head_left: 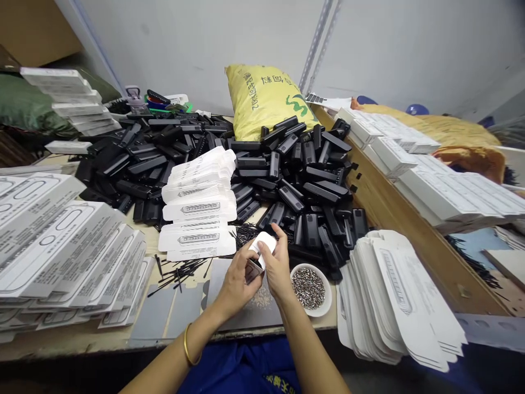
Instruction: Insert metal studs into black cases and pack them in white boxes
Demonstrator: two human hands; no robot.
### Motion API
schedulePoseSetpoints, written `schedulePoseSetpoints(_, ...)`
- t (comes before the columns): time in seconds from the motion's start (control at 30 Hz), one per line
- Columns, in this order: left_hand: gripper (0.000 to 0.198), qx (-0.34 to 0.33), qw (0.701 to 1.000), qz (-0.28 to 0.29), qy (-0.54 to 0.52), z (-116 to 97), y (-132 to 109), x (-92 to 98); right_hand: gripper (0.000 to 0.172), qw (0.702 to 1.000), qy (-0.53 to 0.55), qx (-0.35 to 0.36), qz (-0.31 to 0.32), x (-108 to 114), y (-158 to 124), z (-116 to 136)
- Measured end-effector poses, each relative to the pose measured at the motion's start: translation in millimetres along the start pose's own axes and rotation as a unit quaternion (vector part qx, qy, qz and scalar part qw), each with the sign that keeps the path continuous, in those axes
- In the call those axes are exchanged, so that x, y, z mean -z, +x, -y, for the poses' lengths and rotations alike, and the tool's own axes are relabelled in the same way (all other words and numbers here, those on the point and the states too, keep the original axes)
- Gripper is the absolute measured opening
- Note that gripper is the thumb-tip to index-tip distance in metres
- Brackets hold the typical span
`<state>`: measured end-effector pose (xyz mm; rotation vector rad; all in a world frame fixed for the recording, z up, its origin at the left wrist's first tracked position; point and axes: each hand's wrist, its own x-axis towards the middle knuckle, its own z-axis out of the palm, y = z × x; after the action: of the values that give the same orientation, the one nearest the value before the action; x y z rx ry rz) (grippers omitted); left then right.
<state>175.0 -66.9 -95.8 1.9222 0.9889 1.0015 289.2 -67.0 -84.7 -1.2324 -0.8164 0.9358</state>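
Over the front of the table, a small white cardboard box (266,239) stands upright between my two hands, its end flap toward me. My left hand (240,273) is wrapped round the box's lower left side, with a dark gap showing by the fingers. My right hand (279,268) grips the right side, its thumb against the white flap and its index finger stretched out beyond. What lies inside the box is mostly hidden. Close to my right hand is a white bowl (327,306) full of small metal pieces. Thin black sticks (180,273) lie scattered to the left.
Black ribbed plastic pieces (287,197) are heaped behind my hands. Flat printed cartons (199,210) stack at centre, more cartons (394,295) at right. White boxes (57,251) pile at left and others (451,191) beyond a wooden board (402,235). A yellow sack (266,101) stands behind.
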Motion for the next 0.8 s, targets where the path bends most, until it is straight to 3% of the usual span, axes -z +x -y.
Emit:
schedulePoseSetpoints(0.07, 0.050, 0.024, 0.999, -0.002, -0.033, 0.5, 2.4, -1.6, 0.036, 0.997, -0.048, 0.056, -0.030, -9.2, -6.2, 0.2)
schedulePoseSetpoints(0.13, 0.063, 0.065, 0.994, -0.010, -0.085, 0.4, 5.5, -1.4, 0.019, 0.980, -0.113, 0.161, -0.020, -15.3, -15.6, 0.1)
schedulePoseSetpoints(0.2, 0.060, 0.094, 0.987, -0.010, -0.126, -0.1, 7.7, -0.5, 0.004, 0.952, -0.167, 0.256, 0.021, -17.9, -24.8, -0.7)
schedulePoseSetpoints(0.23, 0.057, 0.101, 0.985, -0.008, -0.137, -0.5, 8.2, -0.2, 0.007, 0.942, -0.181, 0.280, 0.037, -18.0, -28.2, -1.0)
schedulePoseSetpoints(0.33, 0.060, 0.098, 0.988, -0.003, -0.123, -0.9, 8.4, 0.2, 0.005, 0.959, -0.152, 0.236, 0.027, -15.5, -31.3, -0.5)
schedulePoseSetpoints(0.4, 0.062, 0.095, 0.990, 0.002, -0.103, 0.1, 8.7, -0.2, 0.013, 0.973, -0.125, 0.192, 0.017, -12.7, -29.1, 1.1)
schedulePoseSetpoints(0.53, 0.060, 0.089, 0.992, 0.011, -0.086, 2.6, 11.1, -1.8, 0.011, 0.975, -0.155, 0.160, 0.013, -7.5, -22.6, 5.1)
schedulePoseSetpoints(0.63, 0.058, 0.087, 0.993, 0.006, -0.081, 2.1, 12.5, -2.9, 0.022, 0.985, -0.120, 0.119, 0.020, -5.3, -18.7, 8.3)
schedulePoseSetpoints(0.8, 0.059, 0.083, 0.995, -0.002, -0.054, 0.7, 11.0, -5.1, 0.016, 0.989, -0.114, 0.087, 0.023, -6.1, -14.9, 13.6)
